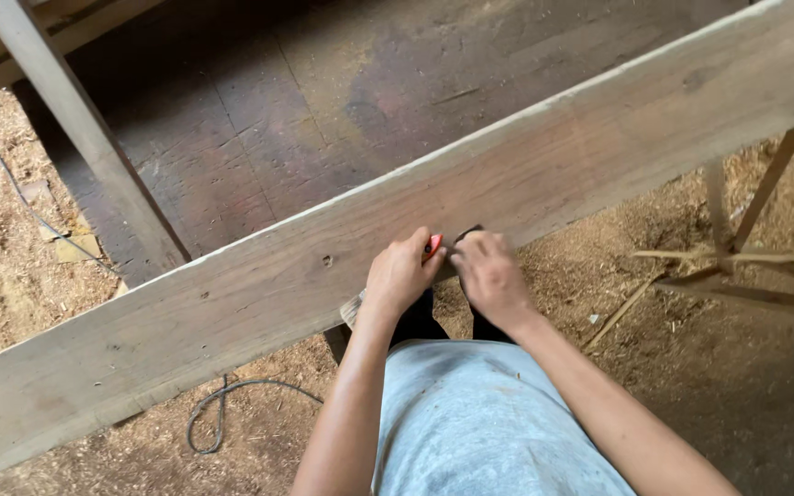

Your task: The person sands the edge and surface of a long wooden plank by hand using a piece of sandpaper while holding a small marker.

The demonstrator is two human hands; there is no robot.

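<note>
A: Where are the hands?

B: Both rest on the near edge of the long grey weathered wooden plank [526,174], which slants across the view from near left to far right. The left hand [400,274] is curled round a small red-orange object [432,245], only its tip showing. The right hand [489,276] sits just beside it, fingers bent onto something dark [467,232]; whether it grasps it, I cannot tell.

A: And below?

B: Sawdust-strewn floor [11,266], a looped dark cable [218,413] near left, thin wooden sticks [737,257] right.
</note>
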